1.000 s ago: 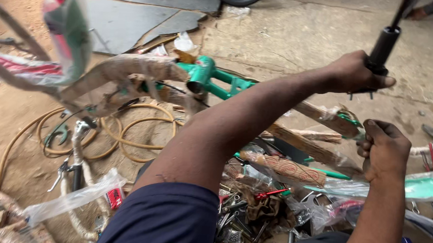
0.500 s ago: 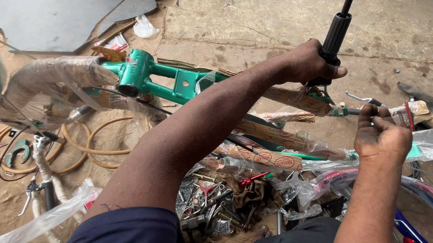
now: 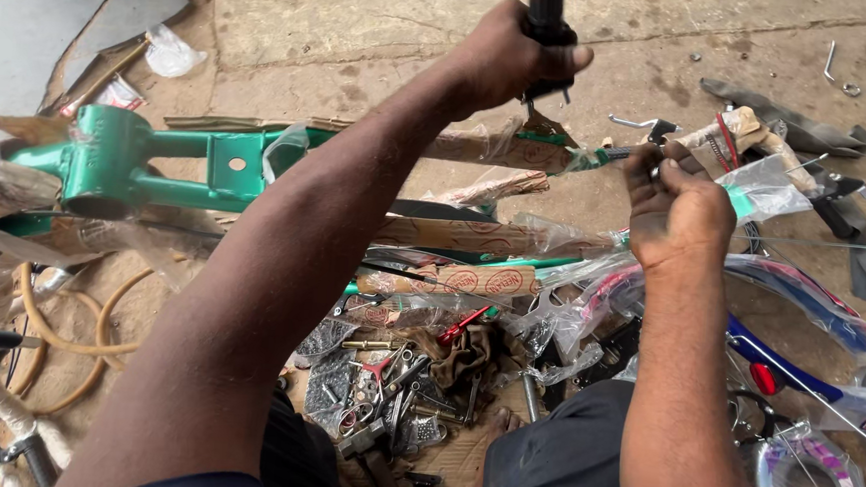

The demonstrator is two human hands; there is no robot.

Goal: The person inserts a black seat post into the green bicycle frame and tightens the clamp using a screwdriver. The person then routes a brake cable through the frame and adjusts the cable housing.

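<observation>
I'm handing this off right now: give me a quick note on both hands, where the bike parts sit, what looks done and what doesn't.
Left hand: closed around a black grip, held upright above the frame.
Right hand: fingers pinched on a small part by the wrapped end of the tube; what it is cannot be made out.
Green bicycle frame: lies on its side across the floor, tubes partly in brown paper wrap and plastic.
Loose tools and hardware: heaped between the knees.
Blue mudguard: at the right, in plastic.
Done: frame partly unwrapped.
Left: wrap remains on several tubes; small parts lie loose.
</observation>
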